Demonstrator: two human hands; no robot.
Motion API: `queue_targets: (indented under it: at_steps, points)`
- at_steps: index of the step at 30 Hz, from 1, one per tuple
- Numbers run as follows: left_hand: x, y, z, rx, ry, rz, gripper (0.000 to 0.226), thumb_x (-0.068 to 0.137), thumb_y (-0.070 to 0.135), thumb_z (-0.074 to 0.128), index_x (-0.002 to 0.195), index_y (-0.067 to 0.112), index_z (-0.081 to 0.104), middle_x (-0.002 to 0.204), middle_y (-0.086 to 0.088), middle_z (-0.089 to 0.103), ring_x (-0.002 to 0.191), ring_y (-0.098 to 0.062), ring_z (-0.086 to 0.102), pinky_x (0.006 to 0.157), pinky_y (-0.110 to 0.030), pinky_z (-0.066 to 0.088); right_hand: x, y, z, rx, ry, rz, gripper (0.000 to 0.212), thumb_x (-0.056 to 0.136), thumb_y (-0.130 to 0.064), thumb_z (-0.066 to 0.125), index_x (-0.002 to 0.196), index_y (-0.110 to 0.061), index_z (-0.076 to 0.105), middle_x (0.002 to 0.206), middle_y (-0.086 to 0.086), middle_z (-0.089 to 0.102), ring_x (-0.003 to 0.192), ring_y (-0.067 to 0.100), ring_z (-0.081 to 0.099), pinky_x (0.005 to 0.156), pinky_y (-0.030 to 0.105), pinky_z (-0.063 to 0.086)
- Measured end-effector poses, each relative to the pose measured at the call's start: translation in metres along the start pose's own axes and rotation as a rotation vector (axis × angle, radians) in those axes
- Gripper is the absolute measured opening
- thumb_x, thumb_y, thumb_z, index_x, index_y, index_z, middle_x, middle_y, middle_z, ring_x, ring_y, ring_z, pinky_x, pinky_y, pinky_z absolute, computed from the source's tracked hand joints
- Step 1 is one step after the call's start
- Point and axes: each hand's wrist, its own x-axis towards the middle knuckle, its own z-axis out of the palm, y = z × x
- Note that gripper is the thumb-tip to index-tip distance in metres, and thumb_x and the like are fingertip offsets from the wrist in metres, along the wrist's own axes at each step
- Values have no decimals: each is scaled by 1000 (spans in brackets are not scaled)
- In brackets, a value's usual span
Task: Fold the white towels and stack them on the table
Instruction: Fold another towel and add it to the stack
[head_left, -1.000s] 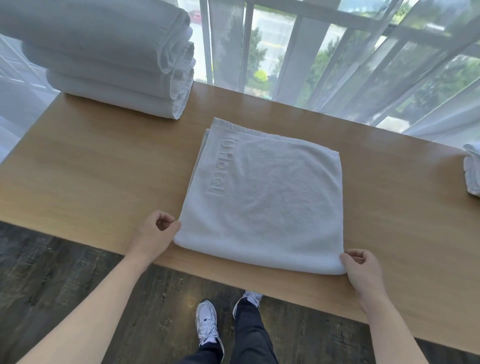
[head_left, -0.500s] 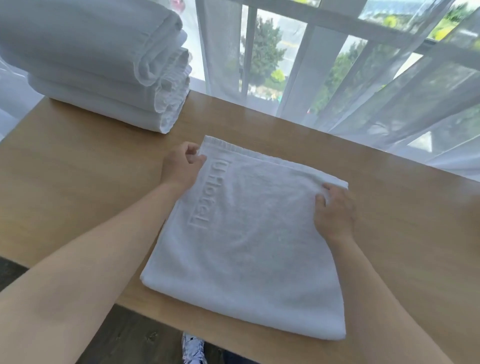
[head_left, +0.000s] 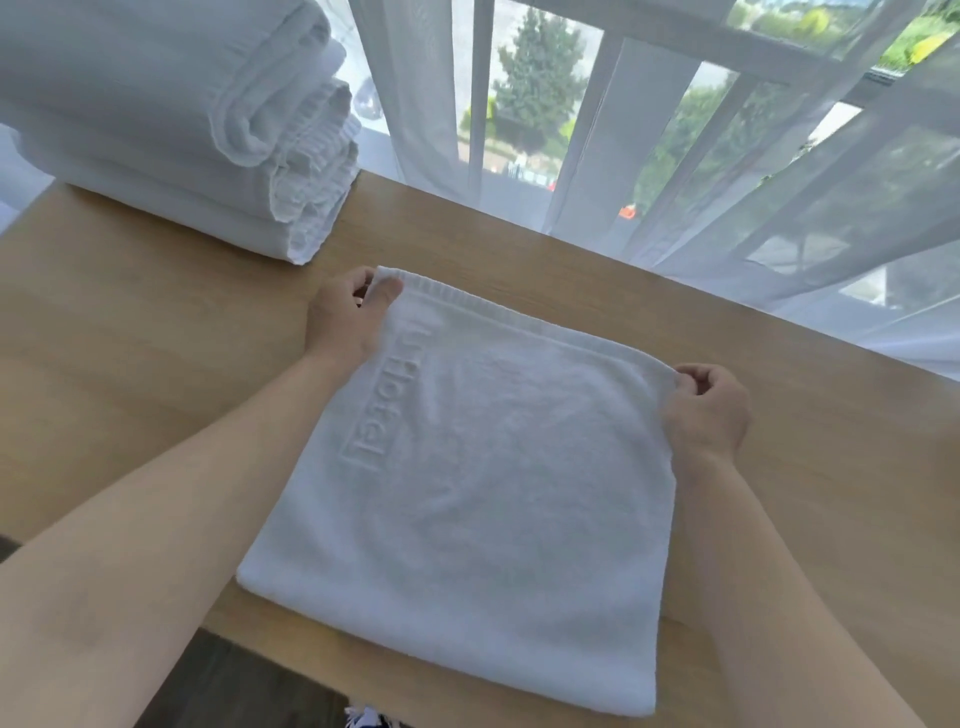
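On table (head_left: 130, 364), hands (head_left: 345, 317) pinching towel (head_left: 483, 499) corners

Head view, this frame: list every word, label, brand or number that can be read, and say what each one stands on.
"Hotel": embossed along the left border of the folded white towel, which lies on the table; a character or two before it sits by the left hand, too blurred to read.
Stack of folded towels: no text shows.
Nothing else carries writing.

towel (head_left: 483, 499): white, folded into a flat square, raised "Hotel" letters on its left side, lying on the bench (head_left: 130, 374)
towel stack (head_left: 171, 130): white folded towels piled at the far left
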Motion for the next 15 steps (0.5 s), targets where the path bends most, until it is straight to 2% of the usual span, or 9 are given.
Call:
queue_targets:
  at_steps: [3,4,7,10,12,14,15]
  points:
    - [-18,4,-16,-115,27,15,25,93,46,65,85,23,70,73,7,57,67,-9,46,63,-29,38,-18,-2,-15,56,73,-56,17,96,-13,49,93,-25,62,112,6,58,95,23,57,79,23,38]
    - [-26,5,-23,-149,33,19,25,93,47,65,82,25,69,70,11,55,64,-7,46,62,-28,38,-27,-1,-21,93,93,-77,17,96,-13,48,94,-23,62,111,5,55,94,22,56,77,22,37]
    - [-57,7,-46,-232,34,3,20,92,51,66,76,40,70,64,20,62,60,2,52,56,-18,43,-64,4,-37,215,112,-111,16,98,-14,46,96,-21,60,99,2,59,87,18,57,74,33,45]
    - [-94,2,-71,-336,20,-47,11,89,52,68,84,45,75,72,20,71,64,4,62,57,-17,50,-108,17,-53,272,135,-106,14,99,-20,43,95,-25,55,76,-13,54,62,0,48,60,21,38]
    - [-116,-6,-88,-388,6,-80,7,89,49,72,82,49,75,72,22,72,64,7,64,55,-14,49,-138,29,-63,275,150,-124,13,99,-23,41,96,-26,54,73,-13,53,59,0,48,58,21,37]
    - [-139,-14,-107,-451,-23,-123,3,80,54,78,80,52,76,74,23,73,65,7,66,55,-14,51,-169,41,-72,290,175,-128,13,98,-25,41,96,-28,53,71,-13,52,60,2,47,60,27,38]
    - [-150,-19,-116,-481,-51,-127,15,71,61,80,80,49,77,77,22,74,67,4,68,55,-15,52,-184,48,-77,298,190,-127,13,98,-25,41,95,-29,52,71,-14,51,61,4,47,60,28,38]
